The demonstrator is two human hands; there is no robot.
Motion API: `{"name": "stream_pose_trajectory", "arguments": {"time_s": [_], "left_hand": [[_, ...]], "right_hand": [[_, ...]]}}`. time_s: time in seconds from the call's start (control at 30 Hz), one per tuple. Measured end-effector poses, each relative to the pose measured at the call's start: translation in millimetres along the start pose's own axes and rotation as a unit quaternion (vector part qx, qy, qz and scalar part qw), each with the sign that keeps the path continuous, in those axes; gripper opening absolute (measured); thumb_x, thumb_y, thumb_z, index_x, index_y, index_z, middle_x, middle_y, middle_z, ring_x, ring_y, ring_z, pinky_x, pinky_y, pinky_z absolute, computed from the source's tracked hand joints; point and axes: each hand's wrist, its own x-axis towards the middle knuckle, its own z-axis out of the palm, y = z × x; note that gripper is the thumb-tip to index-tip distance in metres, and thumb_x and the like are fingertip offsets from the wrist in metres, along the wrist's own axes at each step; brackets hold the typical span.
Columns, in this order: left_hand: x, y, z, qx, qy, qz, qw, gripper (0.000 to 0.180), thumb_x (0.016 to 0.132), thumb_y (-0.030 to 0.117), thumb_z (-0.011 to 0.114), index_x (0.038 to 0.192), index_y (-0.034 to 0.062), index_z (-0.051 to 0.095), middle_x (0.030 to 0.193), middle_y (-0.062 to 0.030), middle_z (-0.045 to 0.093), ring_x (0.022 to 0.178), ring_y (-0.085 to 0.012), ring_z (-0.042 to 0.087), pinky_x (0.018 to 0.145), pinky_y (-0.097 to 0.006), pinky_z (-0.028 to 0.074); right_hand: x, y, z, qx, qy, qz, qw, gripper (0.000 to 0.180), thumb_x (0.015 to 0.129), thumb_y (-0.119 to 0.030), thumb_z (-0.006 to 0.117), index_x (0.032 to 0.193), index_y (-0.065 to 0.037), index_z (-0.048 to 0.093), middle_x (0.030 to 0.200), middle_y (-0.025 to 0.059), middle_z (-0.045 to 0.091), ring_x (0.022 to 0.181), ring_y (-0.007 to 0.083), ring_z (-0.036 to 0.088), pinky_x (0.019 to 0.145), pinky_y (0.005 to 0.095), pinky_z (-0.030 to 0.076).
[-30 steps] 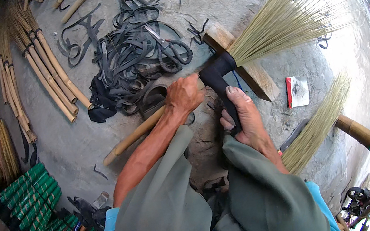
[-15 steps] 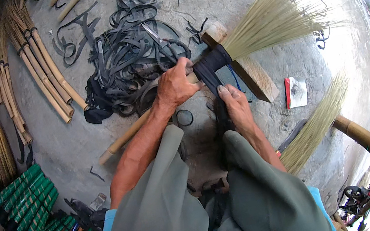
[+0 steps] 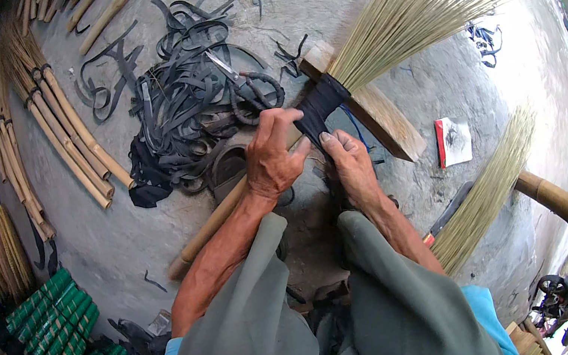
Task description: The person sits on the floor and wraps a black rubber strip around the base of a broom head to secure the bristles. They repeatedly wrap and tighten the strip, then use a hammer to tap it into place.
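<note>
Right now your left hand is closed around the wooden handle just below the broom head, grip tight on the stick. Your right hand pinches the black binding at the broom's neck, fingers closed on a strip of it. The broom lies across a wooden block on the concrete floor, bristles fanning up and right. Looks like the wrapping step, with the black band partly wound; the next move likely calls for steady tension and a firm hold on the handle so the wrap stays snug. Scissors sit on the pile of black strips just beyond your hands. No real containers in view; green-wrapped sticks are stacked at lower left, bamboo poles lie at upper left, and a second broom lies at right.
</note>
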Motion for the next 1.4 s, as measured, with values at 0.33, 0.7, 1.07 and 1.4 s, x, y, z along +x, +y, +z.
{"name": "stream_pose_trajectory", "arguments": {"time_s": [0.33, 0.7, 1.07, 1.4], "left_hand": [[-12.4, -10.3, -3.5, -0.006, 0.004, 0.065, 0.998, 0.027, 0.085, -0.003, 0.075, 0.108, 0.0055, 0.065, 0.11, -0.0134, 0.062, 0.103, -0.0378, 0.067, 0.089, -0.049, 0.058], [-14.7, -3.5, -4.0, 0.004, 0.001, 0.088, 0.996, 0.027, 0.083, -0.003, 0.077, 0.105, 0.0053, 0.064, 0.111, -0.0126, 0.064, 0.104, -0.0358, 0.066, 0.09, -0.047, 0.057], [8.7, 1.9, -8.6, 0.065, -0.072, -0.163, 0.982, 0.037, 0.083, 0.015, 0.085, 0.11, 0.0034, 0.063, 0.106, -0.0216, 0.071, 0.107, -0.0458, 0.073, 0.089, -0.052, 0.059], [1.7, -16.2, -16.4, -0.004, -0.152, -0.193, 0.969, 0.042, 0.093, 0.027, 0.078, 0.126, 0.003, 0.069, 0.102, -0.0282, 0.077, 0.102, -0.0481, 0.077, 0.087, -0.052, 0.06]], "right_hand": [[-1.3, -6.7, -22.9, 0.142, 0.063, -0.017, 0.988, 0.02, 0.101, -0.002, 0.073, 0.096, -0.013, 0.057, 0.081, -0.0052, 0.057, 0.065, 0.0049, 0.05, 0.061, 0.0239, 0.045], [-21.6, -26.3, -32.8, 0.199, 0.011, 0.045, 0.979, 0.017, 0.107, -0.016, 0.076, 0.117, -0.007, 0.066, 0.093, -0.0036, 0.069, 0.078, 0.0052, 0.063, 0.073, 0.0222, 0.052], [25.4, 31.4, -18.5, 0.011, 0.024, -0.034, 0.999, 0.025, 0.108, -0.025, 0.078, 0.102, -0.004, 0.067, 0.091, -0.0044, 0.062, 0.081, 0.0068, 0.052, 0.073, 0.0265, 0.044], [36.7, 0.1, -2.4, -0.127, -0.01, -0.099, 0.987, 0.036, 0.111, -0.032, 0.074, 0.09, -0.007, 0.058, 0.081, -0.0062, 0.047, 0.078, 0.0078, 0.04, 0.066, 0.0308, 0.037]]}}
